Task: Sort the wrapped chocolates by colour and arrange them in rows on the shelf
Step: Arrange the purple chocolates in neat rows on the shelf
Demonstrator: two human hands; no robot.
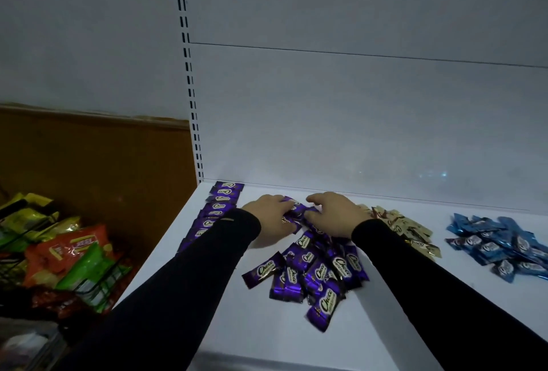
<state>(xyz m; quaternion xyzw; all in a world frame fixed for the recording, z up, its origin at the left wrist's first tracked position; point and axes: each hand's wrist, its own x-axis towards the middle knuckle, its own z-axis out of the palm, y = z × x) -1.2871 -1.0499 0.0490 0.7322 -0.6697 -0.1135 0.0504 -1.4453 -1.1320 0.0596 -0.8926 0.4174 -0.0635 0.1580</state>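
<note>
Chocolates in purple foil wrappers [311, 270] lay in a loose heap on the white shelf [267, 347], between its middle and its front edge, many of them overlapping. Our left hand [271, 215] and our right hand [335, 213] were both at the back end of this heap, not far from the rear edge. The fingers of both hands were curled down onto a few purple pieces [296, 209] that showed between the two hands. It seemed they pinched these pieces, but we could not tell exactly how many each hand held.

Along the left edge of the shelf a row of purple chocolates [218, 207] was already laid, running from the rear left corner toward the front, partly hidden by our left sleeve [184, 281]. A cream and gold heap [409, 231] lay just beside our right wrist, and a blue heap [501, 246] lay near the right edge, well apart from the purple one.

We judged each piece to be very light and small, with a firm block inside and thin, crinkly, slippery foil outside. The flat crimped ends would bend easily and give poor hold, so the best place to take a piece was across its middle, by the two long sides. Pieces in a stack could slide over one another.

At the left, beyond the shelf, snack bags [74, 255] lay in a wire basket [109, 278].
</note>
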